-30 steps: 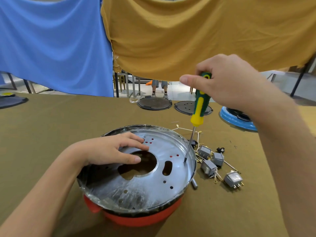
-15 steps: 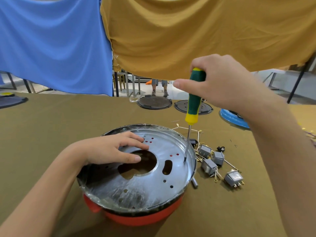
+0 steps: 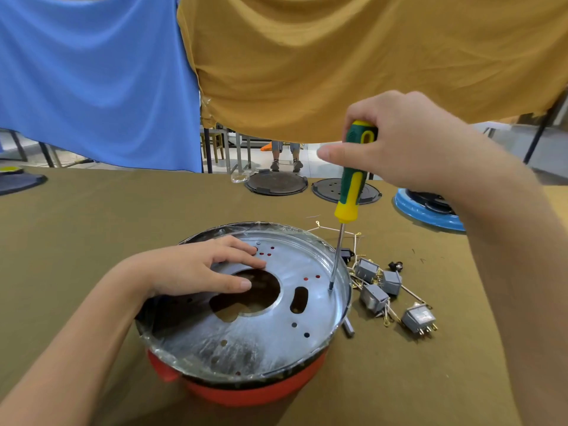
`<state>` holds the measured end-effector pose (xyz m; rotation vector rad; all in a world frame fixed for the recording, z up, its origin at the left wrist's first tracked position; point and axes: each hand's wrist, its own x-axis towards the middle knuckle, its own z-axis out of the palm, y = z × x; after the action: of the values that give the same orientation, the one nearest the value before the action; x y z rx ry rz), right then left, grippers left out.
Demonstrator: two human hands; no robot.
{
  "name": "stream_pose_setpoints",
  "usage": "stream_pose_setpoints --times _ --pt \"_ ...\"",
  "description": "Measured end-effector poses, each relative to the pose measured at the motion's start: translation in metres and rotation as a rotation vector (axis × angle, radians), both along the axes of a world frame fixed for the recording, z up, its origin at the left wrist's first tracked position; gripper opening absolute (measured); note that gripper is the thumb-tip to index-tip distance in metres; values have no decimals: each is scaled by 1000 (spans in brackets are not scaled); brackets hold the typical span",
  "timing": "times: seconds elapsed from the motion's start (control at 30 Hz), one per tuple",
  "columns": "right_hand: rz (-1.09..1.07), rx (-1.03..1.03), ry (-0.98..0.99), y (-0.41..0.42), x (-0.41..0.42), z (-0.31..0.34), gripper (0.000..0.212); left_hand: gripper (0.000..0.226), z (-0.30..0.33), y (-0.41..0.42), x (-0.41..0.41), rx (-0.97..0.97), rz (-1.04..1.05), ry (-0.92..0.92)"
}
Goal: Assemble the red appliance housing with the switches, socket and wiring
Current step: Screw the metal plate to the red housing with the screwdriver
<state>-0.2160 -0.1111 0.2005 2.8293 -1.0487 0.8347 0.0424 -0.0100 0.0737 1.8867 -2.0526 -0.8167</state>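
Observation:
The red appliance housing (image 3: 246, 392) lies upside down on the table, topped by a round silver metal plate (image 3: 261, 339) with a big central cut-out and several small holes. My left hand (image 3: 196, 269) rests flat on the plate's left part, fingers straight. My right hand (image 3: 399, 142) grips the green and yellow handle of a screwdriver (image 3: 350, 192); its shaft stands nearly upright, with the tip on the plate near the right rim. Several grey switches (image 3: 381, 287) with wires lie on the table just right of the housing.
Two black round covers (image 3: 276, 182) and a blue housing (image 3: 430, 210) sit at the table's far side. A small black part (image 3: 396, 265) lies by the switches. Blue and mustard cloths hang behind the table. A person's legs show beyond it.
My right hand has tilted the screwdriver more upright and turned on the handle; the tip stays at the same spot on the plate. My left hand has not moved.

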Motion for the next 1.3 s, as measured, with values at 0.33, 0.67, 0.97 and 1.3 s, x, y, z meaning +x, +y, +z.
stream_pose_setpoints --times 0.33,0.67,0.97,1.3 --pt "248 302 -69 4 -18 8 9 44 2 0 -1 -5 -1 -21" --pt "69 194 23 2 -11 5 28 42 0 -1 1 -3 -4 -16" --pt "3 95 68 8 -6 8 27 43 0 -1 0 -1 7 -13" --pt "238 322 -15 -1 -13 4 33 45 1 0 -1 7 24 -23"
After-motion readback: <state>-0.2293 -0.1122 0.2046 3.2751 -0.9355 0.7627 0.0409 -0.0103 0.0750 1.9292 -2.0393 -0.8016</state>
